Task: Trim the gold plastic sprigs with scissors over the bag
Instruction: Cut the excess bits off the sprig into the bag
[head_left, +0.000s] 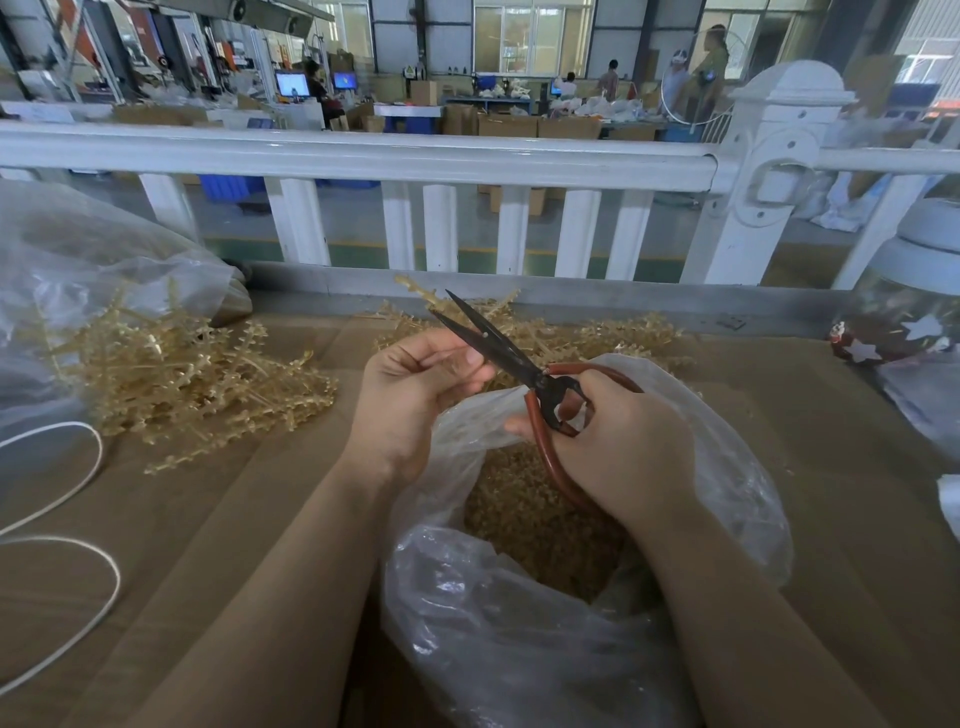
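My right hand (623, 447) grips the red-brown handles of the black scissors (488, 340), whose blades stand apart and point up-left. My left hand (415, 395) has its fingers curled just left of the blades; a gold sprig (415, 287) rises behind the blade tips, and its lower end is hidden by the hand. Both hands hover over the open clear plastic bag (519, 634), which holds a heap of small gold trimmings (535, 525). One pile of gold sprigs (192, 379) lies to the left, another pile of gold sprigs (597, 338) behind the bag.
Brown cardboard (208, 545) covers the table. A large clear bag (78, 270) sits at the left with a white cord (78, 571) looping below it. A white railing (467, 161) runs along the far edge. A star-patterned jar (898, 322) stands at the right.
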